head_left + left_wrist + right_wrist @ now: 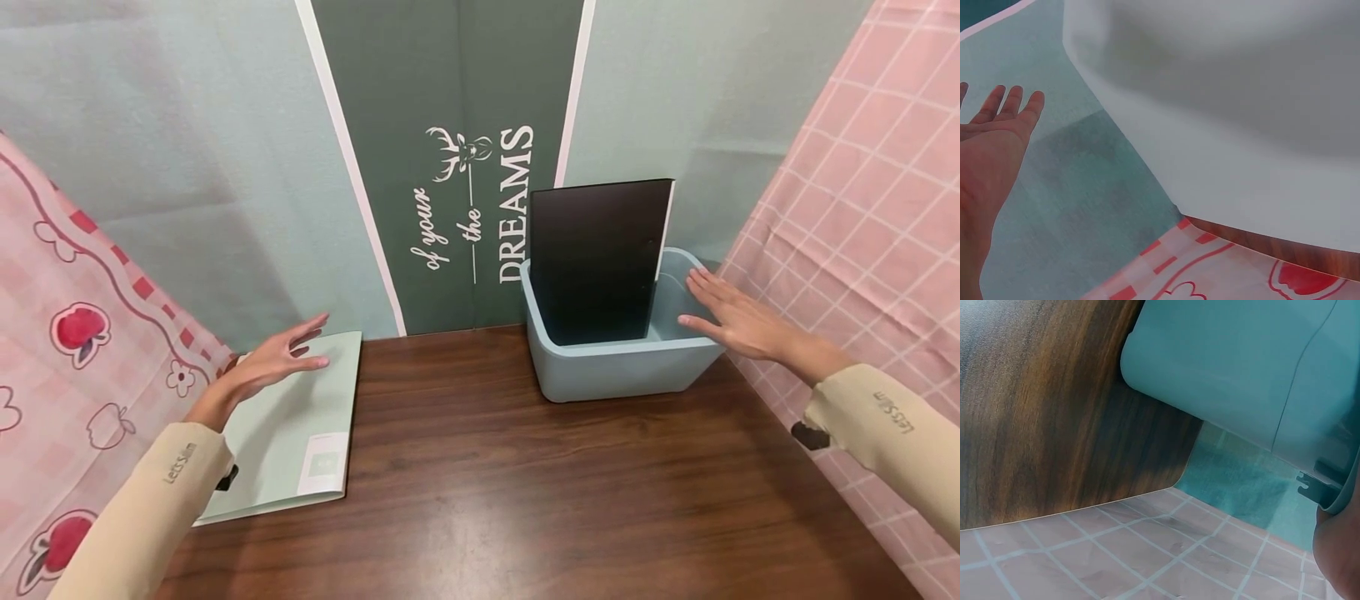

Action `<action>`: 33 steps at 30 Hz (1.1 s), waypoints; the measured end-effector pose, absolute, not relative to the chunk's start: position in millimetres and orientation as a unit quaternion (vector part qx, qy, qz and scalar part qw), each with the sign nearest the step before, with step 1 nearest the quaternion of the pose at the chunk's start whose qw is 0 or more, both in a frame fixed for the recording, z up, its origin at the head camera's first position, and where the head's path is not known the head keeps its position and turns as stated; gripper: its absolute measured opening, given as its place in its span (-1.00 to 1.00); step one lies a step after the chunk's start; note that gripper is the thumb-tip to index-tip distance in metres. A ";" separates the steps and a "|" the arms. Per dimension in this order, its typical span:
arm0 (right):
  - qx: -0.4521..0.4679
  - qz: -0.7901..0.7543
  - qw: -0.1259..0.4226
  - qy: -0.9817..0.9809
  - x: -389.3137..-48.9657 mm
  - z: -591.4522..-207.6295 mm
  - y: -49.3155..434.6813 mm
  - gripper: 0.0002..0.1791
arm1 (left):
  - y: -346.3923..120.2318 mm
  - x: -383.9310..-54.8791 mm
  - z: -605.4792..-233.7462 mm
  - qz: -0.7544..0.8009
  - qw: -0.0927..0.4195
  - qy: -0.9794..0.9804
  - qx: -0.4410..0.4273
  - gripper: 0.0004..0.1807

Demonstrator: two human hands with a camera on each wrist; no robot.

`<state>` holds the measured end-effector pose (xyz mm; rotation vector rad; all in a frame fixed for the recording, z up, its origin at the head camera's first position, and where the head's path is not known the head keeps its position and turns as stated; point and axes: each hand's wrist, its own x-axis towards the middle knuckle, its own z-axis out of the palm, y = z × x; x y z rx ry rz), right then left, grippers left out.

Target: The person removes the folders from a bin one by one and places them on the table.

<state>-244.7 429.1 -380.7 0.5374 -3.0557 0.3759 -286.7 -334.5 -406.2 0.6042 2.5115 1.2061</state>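
On the left of the table lies a pale green folder [300, 417] with a white label [324, 464] near its front corner. My left hand [273, 362] hovers over its far part, fingers extended and thumb apart; in the left wrist view the palm [991, 162] shows nothing held. A light blue plastic bin [622, 371] stands at the back right. Inside it a black flat rectangular item [600, 258] with a white side edge stands upright, its lower end hidden by the front wall. My right hand [738, 321] is at the bin's right rim, fingers straight.
The brown wooden table [480, 500] stretches between folder and bin. Behind it rises a grey-green cloth [465, 83] with printed lettering and a deer head. Pink patterned cloths [97, 350] border the left and right sides, the right one checked [862, 208].
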 end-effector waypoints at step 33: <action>0.140 0.104 -0.017 -0.984 -246.2 -378.0 424.6 -0.03 | -281.6 -303.3 -394.9 0.441 0.140 0.846 0.266 -0.04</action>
